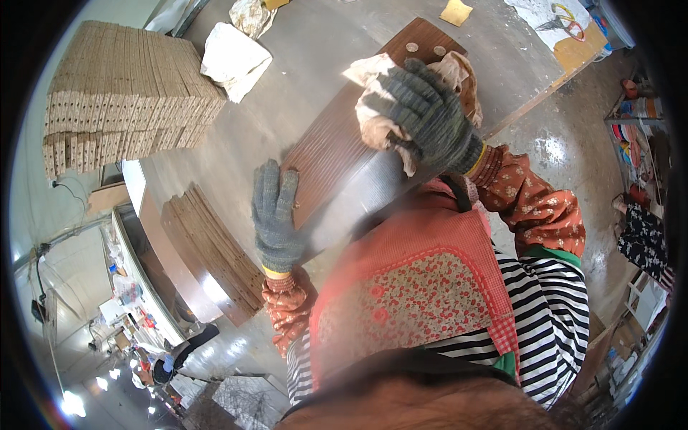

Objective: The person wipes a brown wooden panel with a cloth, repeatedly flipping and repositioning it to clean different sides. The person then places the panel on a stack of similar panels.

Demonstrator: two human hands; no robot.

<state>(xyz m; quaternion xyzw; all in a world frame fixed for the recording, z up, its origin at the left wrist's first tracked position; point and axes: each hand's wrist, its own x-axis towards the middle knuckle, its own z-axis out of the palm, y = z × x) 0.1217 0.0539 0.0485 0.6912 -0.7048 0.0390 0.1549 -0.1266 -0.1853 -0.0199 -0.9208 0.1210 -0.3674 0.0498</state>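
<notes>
A brown wood-grain board (331,148) lies slantwise on the worktable, with two pale round spots near its far end. My left hand (276,215), in a grey knit glove, rests against the board's near left end with its fingers stretched out. Over the far half, my gloved right hand (430,115) presses a crumpled, stained pinkish-beige cloth (376,129) onto the board. Cloth bunches out on both sides of the right hand, whose thumb and fingers are partly lost in the folds.
Tall stacks of drilled boards (129,93) stand at the left, and more brown panels (211,244) lean below the table edge. A white cloth (236,61) lies near the stacks. Scissors (566,21) rest on paper at the far right. A person's patterned sleeve (641,236) shows at the right.
</notes>
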